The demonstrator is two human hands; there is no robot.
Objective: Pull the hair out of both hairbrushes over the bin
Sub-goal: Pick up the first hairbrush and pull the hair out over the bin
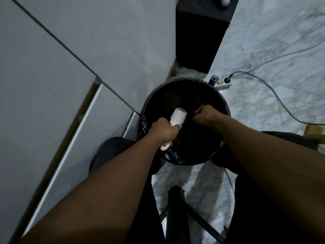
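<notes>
We take the bin as our landmark: a round dark basket lined with a black bag, standing on the marble floor against a pale cabinet.

Directly above the bin's opening, toward its left half, our left hand is closed fully around the handle of a white hairbrush. The brush head points away from us, toward the far rim, and the end of the handle comes out below the fist, over the near-left rim.

Our right hand is also above the opening, just beside the brush head, on the side toward the bin's right rim, apart from the bristles. Its fingers are bunched together in a pinch. They are probably closed on a tuft of hair, but the dark bin behind them hides any strands, so we cannot tell for sure.

We judge that we are in the pulling step on one brush. A second brush is not in view. Beyond the far-right rim, a power strip with cables lies on the floor.

The next move calls for opening the right fingers over the bin's middle, so that anything held drops inside, and then going back to the bristles for another pinch.
</notes>
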